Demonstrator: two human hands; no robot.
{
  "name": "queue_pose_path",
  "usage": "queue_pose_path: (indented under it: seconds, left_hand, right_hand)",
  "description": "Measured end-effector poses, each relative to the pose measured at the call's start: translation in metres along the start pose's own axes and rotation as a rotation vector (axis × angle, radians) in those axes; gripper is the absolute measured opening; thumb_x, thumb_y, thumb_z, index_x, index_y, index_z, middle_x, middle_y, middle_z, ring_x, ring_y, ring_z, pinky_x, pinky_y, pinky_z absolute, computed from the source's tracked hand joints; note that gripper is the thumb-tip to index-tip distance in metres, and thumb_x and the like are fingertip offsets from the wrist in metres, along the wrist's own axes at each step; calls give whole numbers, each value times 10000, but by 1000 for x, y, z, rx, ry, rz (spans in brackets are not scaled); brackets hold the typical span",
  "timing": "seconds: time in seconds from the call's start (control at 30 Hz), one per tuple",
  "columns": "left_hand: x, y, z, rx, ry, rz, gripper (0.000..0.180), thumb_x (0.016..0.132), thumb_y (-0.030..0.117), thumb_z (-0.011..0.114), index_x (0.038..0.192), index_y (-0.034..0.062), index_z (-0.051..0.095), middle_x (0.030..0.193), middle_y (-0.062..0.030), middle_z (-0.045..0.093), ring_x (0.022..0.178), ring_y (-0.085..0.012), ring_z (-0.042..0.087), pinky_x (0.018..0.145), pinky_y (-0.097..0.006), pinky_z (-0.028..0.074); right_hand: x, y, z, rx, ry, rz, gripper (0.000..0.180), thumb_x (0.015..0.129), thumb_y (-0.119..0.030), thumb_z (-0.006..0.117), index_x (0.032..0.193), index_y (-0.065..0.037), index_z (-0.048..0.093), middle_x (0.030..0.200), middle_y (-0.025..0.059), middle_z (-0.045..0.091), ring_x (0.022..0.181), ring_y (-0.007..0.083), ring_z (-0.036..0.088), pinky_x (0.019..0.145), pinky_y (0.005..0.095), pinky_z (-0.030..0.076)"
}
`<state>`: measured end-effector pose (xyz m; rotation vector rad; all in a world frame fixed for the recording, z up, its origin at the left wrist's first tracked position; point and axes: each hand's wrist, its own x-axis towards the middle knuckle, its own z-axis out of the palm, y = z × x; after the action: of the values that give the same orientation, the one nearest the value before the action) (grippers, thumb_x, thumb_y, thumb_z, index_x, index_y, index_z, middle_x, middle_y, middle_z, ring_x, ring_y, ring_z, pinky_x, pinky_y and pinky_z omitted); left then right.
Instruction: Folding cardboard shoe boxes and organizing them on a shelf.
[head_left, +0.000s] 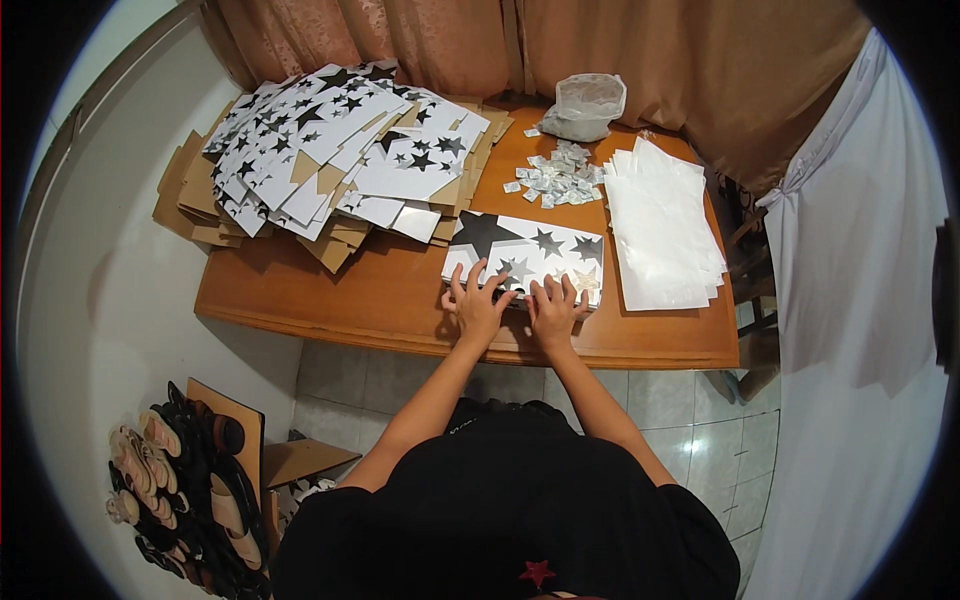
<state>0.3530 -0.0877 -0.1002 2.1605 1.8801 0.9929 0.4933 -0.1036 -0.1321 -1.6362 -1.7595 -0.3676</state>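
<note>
A flat shoebox-like cardboard box (530,250), white with black and grey stars, lies closed near the table's front edge. My left hand (476,306) rests on its front left part, fingers spread and bent over the lid. On the front right part, my right hand (555,312) touches the lid in the same way, its fingers apart. Both thumbs point toward each other at the middle of the box's front edge, near a small dark notch. The box's front side is largely hidden by my hands.
A large pile of star-printed flat cardboard (320,150) covers the table's left. Behind the box lie many small sachets (562,178) beside an open plastic bag (588,108). White sheets (662,230) are stacked on the right. Shoes (190,480) are heaped on the floor at left.
</note>
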Motion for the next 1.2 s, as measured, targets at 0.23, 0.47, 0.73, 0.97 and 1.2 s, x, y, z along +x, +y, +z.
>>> queue_pose_path:
  seconds: [0.23,0.47,0.73,0.97,1.2]
  left_hand:
    - [3,-1,2,-88,-42,-68,305,734,387,688,996,238,641,1313,15,419,1297,-293,209,903,-594,185]
    - [11,3,1,-93,-133,-108,350,728,339,705,1040,208,617,1310,-26,416,1302,-283,228,931,-608,161]
    - [13,-22,1,-53,-130,258,437,722,250,701,1139,306,586,1300,23,445,1302,-239,302,959,-613,136]
    - [29,-28,-2,-43,-172,327,441,695,224,717,1115,295,598,1270,14,477,1288,-250,330,971,-609,137]
    - [37,-33,-2,-95,-170,377,357,715,279,703,1064,287,627,1268,22,498,1269,-256,356,975,-594,141]
  right_hand:
    - [0,-6,4,-27,6,-2,247,777,-256,628,1008,-169,620,1110,68,541,1147,303,418,954,565,183]
    - [6,-13,3,-63,-23,14,210,751,-226,635,943,-152,597,1069,71,526,1120,292,430,935,533,218]
    - [17,-5,1,73,-22,-24,140,758,-225,641,877,-169,594,986,26,538,1080,256,472,940,568,236]
    - [20,4,5,104,70,-276,160,715,-242,693,844,-185,617,927,-26,564,1046,230,519,947,626,251]
    - [31,-3,-3,24,58,-345,140,702,-219,674,794,-136,608,811,25,550,931,255,559,877,551,356]
